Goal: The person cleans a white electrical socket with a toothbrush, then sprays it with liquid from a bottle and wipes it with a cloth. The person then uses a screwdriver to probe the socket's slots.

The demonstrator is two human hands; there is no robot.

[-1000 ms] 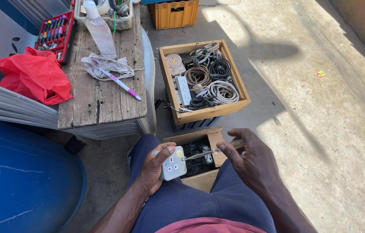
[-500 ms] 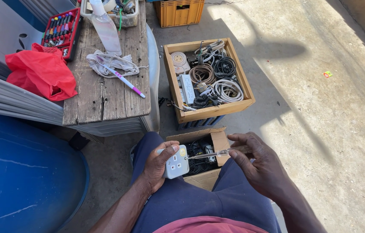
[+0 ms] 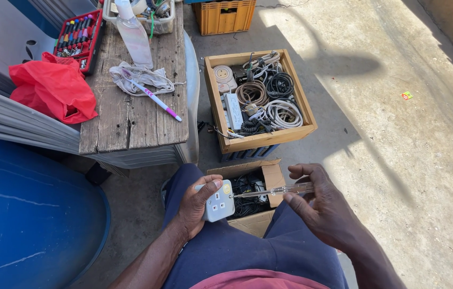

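Sunlit concrete floor (image 3: 398, 160) surrounds a seated person working over the lap. The left hand (image 3: 197, 206) has its fingers curled around a white square plastic wall socket (image 3: 219, 201), thumb across the top edge, face turned upward, apparently so the screw is accessible. The right hand (image 3: 323, 211) pinches a clear-handled slim tester screwdriver (image 3: 274, 191) between thumb and fingertips, held level with its tip at the socket's right edge. Just behind the socket, an open brown cardboard box (image 3: 269, 176) of dark cables sits between the knees. Farther behind the socket stands a wooden crate (image 3: 261, 140) of coiled cables and adaptors. Left of that crate, a weathered plank bench (image 3: 135, 123) carries a red plastic bag (image 3: 52, 88), a crumpled white cloth (image 3: 141, 77), a pink-tipped pen (image 3: 157, 100), a clear spray bottle (image 3: 134, 35) and a red tray of screwdrivers (image 3: 76, 35). A blue drum (image 3: 23, 214) stands left of the socket.
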